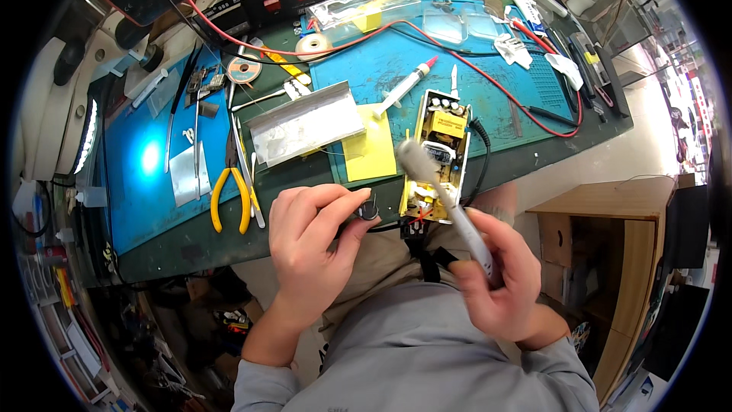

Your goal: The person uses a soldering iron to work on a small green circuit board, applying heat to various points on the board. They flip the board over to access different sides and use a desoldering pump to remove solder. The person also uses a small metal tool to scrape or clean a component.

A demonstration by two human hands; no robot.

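Between the thumb and fingertips of my left hand [313,240] is a small dark round electronic component [369,209] with thin leads pointing up, which looks like a capacitor. My right hand [499,278] is wrapped round a long grey tool [471,235]. Its rounded head is blurred and tilts up over the circuit board, so its kind is unclear. Below that head lies an opened power supply board [448,125] with a yellow transformer and several capacitors, at the near edge of the bench. The tool hides part of the board.
A bent metal cover [305,123] lies beside yellow paper [370,151] and a syringe [402,91]. Yellow-handled pliers [231,194] and tweezers rest at the left. A red cable [503,88] crosses the blue mat [358,61]. A wooden cabinet [602,202] stands at the right.
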